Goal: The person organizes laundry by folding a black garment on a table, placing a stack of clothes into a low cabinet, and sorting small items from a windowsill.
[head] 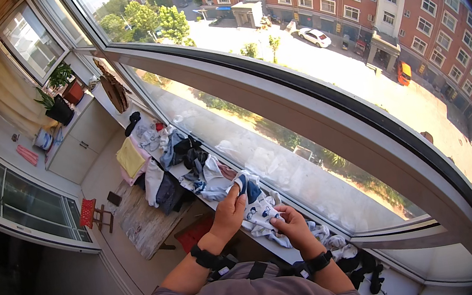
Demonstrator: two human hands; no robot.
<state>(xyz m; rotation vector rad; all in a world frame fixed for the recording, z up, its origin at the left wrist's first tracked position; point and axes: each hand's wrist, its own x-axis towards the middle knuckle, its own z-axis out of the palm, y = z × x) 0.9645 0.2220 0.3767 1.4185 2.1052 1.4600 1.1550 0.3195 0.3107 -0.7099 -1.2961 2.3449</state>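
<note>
Between both hands is a white cloth garment [259, 208] with blue printed figures and a dark blue part, held over the window sill. My left hand [230, 210] grips its upper left part, thumb and fingers pinched together. My right hand [292, 225] pinches its lower right edge. Around and below it, more crumpled white and blue clothes [213, 192] lie along the sill. Further left on the sill are dark clothes [193, 154]. To the right are white pieces [340, 246] and black pieces [366, 265], resembling socks.
Window panes and their frame [281, 85] stand directly beyond the sill. A worn wooden table [149, 222] stands at left, near a folded yellow cloth [131, 156]. A small red-seated folding stool [88, 213] is beside it. Potted plants [60, 112] stand on a far cabinet.
</note>
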